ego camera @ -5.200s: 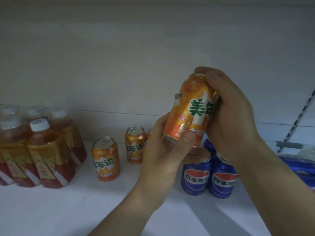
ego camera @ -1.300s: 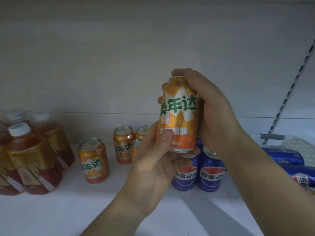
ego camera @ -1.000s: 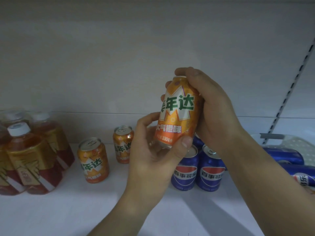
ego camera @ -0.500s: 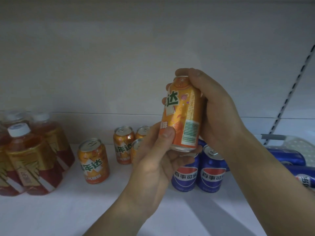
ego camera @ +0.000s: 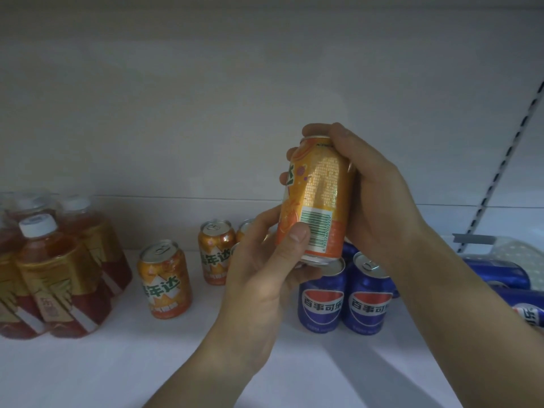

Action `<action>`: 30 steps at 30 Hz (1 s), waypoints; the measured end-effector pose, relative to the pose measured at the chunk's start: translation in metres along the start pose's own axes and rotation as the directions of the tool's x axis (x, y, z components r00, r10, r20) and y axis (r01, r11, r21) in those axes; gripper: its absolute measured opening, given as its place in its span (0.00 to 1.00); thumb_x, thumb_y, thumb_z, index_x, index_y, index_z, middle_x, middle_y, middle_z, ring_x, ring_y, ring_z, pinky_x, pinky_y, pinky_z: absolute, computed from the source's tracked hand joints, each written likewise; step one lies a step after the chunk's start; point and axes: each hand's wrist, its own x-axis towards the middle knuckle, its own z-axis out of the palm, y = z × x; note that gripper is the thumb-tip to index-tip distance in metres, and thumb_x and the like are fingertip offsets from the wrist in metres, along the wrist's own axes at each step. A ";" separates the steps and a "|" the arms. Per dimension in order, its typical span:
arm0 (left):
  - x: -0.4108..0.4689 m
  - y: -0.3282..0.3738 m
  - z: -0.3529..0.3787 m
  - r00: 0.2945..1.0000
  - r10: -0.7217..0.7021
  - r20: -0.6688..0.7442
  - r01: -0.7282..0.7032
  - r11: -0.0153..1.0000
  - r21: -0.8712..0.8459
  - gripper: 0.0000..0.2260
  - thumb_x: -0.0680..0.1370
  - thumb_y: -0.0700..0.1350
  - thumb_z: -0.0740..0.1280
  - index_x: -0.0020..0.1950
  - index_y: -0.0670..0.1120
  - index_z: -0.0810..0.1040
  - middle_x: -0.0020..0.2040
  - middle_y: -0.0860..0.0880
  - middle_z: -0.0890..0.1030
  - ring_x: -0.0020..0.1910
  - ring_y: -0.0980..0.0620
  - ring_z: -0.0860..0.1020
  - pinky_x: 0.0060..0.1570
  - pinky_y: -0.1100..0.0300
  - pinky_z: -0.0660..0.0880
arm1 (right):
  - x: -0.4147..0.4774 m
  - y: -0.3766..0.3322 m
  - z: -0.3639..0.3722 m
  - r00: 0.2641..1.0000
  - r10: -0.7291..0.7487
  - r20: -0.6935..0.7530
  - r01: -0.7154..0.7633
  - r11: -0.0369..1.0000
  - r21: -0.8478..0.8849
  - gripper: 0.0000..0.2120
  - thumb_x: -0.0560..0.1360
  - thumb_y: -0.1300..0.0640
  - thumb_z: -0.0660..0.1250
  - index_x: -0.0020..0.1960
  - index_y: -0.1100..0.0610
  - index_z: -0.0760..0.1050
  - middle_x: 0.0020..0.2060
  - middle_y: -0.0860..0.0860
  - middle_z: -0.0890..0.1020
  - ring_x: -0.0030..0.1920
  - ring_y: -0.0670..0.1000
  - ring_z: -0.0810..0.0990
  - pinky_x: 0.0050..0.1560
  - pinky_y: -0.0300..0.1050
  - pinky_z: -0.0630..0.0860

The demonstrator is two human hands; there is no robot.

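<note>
An orange soda can [ego camera: 319, 195] is held upright in the air above the white shelf [ego camera: 123, 363], its barcode and fine print turned toward me. My right hand [ego camera: 374, 195] wraps round its right side and top rim. From below, my left hand [ego camera: 265, 278] grips the can's bottom, with the thumb pressed beside the barcode.
Two blue cola cans [ego camera: 369, 293] stand under the held can. Three orange cans [ego camera: 166, 279] stand to the left, and several red tea bottles [ego camera: 56, 278] fill the far left. More blue cans lie in a tray [ego camera: 500, 275] at right. A slotted upright [ego camera: 500, 169] runs up the wall.
The can has been turned about its upright axis between both hands: the green-lettered front has swung away to the left and the barcode side now faces me.
</note>
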 end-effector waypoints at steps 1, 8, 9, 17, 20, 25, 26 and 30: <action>0.000 0.001 0.000 1.000 -0.006 0.000 0.006 1.000 -0.006 0.25 0.69 0.53 0.78 0.64 0.49 0.79 0.59 0.47 0.84 0.56 0.45 0.84 0.46 0.58 0.81 | 0.000 0.001 0.000 1.000 -0.013 -0.002 0.013 1.000 0.002 0.22 0.78 0.50 0.64 0.68 0.62 0.76 0.56 0.61 0.83 0.51 0.61 0.85 0.50 0.53 0.83; 0.002 0.004 0.007 0.996 0.093 -0.002 -0.090 0.974 0.210 0.34 0.62 0.46 0.83 0.63 0.57 0.72 0.53 0.58 0.85 0.51 0.55 0.85 0.45 0.62 0.81 | 0.004 0.008 -0.004 0.998 -0.042 -0.051 0.039 0.996 -0.076 0.19 0.78 0.49 0.65 0.64 0.57 0.79 0.58 0.59 0.83 0.62 0.68 0.81 0.63 0.68 0.78; 0.003 0.002 0.005 0.997 0.081 -0.001 -0.080 0.984 0.160 0.32 0.64 0.46 0.84 0.64 0.54 0.74 0.55 0.54 0.85 0.52 0.49 0.86 0.46 0.59 0.82 | 0.004 0.009 -0.005 0.998 -0.033 -0.046 0.029 0.996 -0.083 0.20 0.79 0.48 0.65 0.66 0.58 0.78 0.58 0.59 0.83 0.63 0.67 0.81 0.64 0.68 0.78; 0.004 0.005 -0.003 0.999 0.034 0.038 -0.037 0.994 0.099 0.37 0.60 0.57 0.83 0.66 0.57 0.74 0.60 0.50 0.83 0.59 0.45 0.83 0.55 0.49 0.82 | 0.003 0.006 -0.007 0.998 -0.063 -0.030 0.060 0.994 -0.089 0.19 0.80 0.50 0.62 0.67 0.58 0.77 0.64 0.62 0.81 0.65 0.67 0.80 0.65 0.70 0.76; 0.004 0.005 -0.003 0.993 0.103 -0.049 -0.093 0.981 0.168 0.31 0.60 0.55 0.80 0.61 0.58 0.76 0.57 0.53 0.85 0.57 0.49 0.84 0.54 0.51 0.82 | 0.003 0.009 -0.005 0.996 -0.069 -0.051 0.063 0.993 -0.100 0.19 0.80 0.49 0.63 0.66 0.58 0.78 0.63 0.60 0.82 0.64 0.65 0.81 0.64 0.68 0.78; 0.001 0.007 -0.003 0.999 0.054 -0.005 -0.053 0.990 0.128 0.39 0.59 0.65 0.80 0.65 0.53 0.76 0.60 0.51 0.83 0.60 0.47 0.83 0.53 0.51 0.82 | -0.001 0.004 -0.002 0.999 -0.049 -0.006 0.048 0.998 -0.050 0.20 0.79 0.48 0.63 0.67 0.57 0.76 0.58 0.59 0.84 0.58 0.63 0.85 0.55 0.56 0.83; 0.001 0.007 -0.002 0.998 0.060 -0.012 -0.058 0.989 0.137 0.39 0.58 0.65 0.80 0.65 0.55 0.76 0.60 0.53 0.83 0.59 0.48 0.83 0.54 0.51 0.82 | -0.001 0.003 -0.002 0.998 -0.056 -0.007 0.055 0.997 -0.049 0.19 0.80 0.49 0.63 0.66 0.57 0.76 0.58 0.59 0.85 0.58 0.63 0.85 0.55 0.55 0.83; 0.001 0.006 0.001 0.990 0.126 -0.058 -0.110 0.969 0.222 0.33 0.59 0.59 0.80 0.62 0.60 0.75 0.58 0.55 0.84 0.57 0.52 0.84 0.52 0.57 0.82 | 0.001 0.005 -0.001 0.996 -0.077 -0.045 0.072 0.992 -0.100 0.18 0.78 0.47 0.64 0.64 0.54 0.79 0.61 0.59 0.83 0.62 0.65 0.83 0.62 0.64 0.81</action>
